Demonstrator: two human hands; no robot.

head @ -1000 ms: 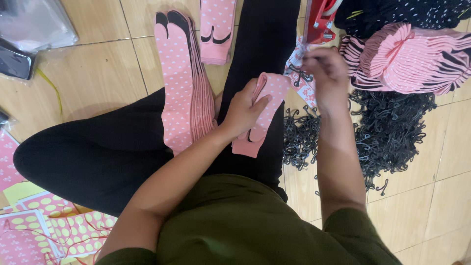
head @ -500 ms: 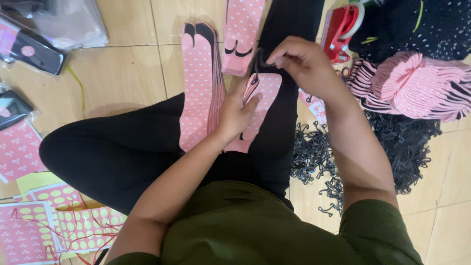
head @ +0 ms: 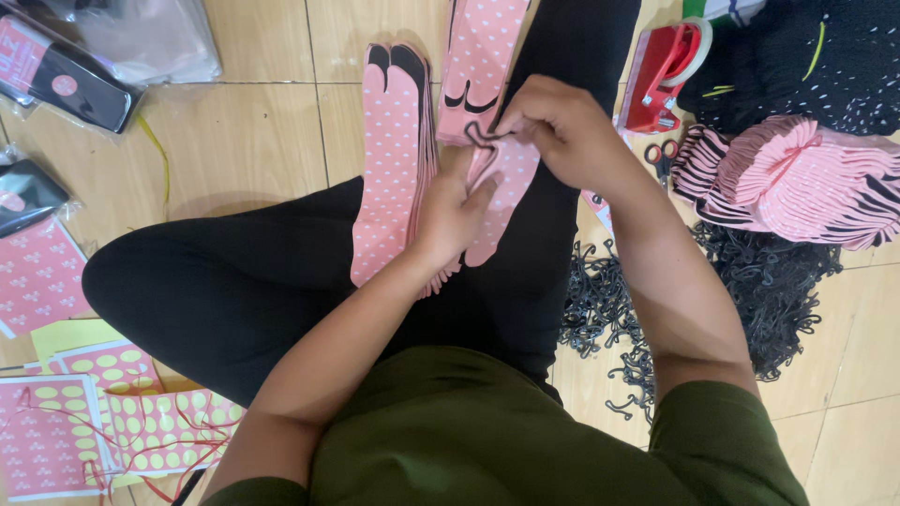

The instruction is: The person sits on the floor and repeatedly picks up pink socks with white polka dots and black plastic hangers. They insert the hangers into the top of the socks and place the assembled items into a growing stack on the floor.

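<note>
My left hand (head: pixel 454 214) grips a folded pair of pink dotted socks (head: pixel 506 192) over my lap. My right hand (head: pixel 561 126) pinches a small black plastic hook (head: pixel 480 138) at the top edge of that pair. A stack of flat pink dotted socks with black toes (head: pixel 392 159) lies across my left leg, just left of my hands. More pink socks (head: pixel 483 61) lie beyond, above my hands.
A heap of black plastic hooks (head: pixel 741 281) lies on the wooden floor at right, beside a bundle of pink striped socks (head: pixel 806 178). A red tape dispenser (head: pixel 666 75) and scissors (head: pixel 664 155) sit at upper right. Sticker sheets (head: pixel 103 412) and black packages (head: pixel 56 80) lie at left.
My right hand came back from the hook pile at right with a hook and now holds it at the top of the sock pair. The view has shifted downward.
</note>
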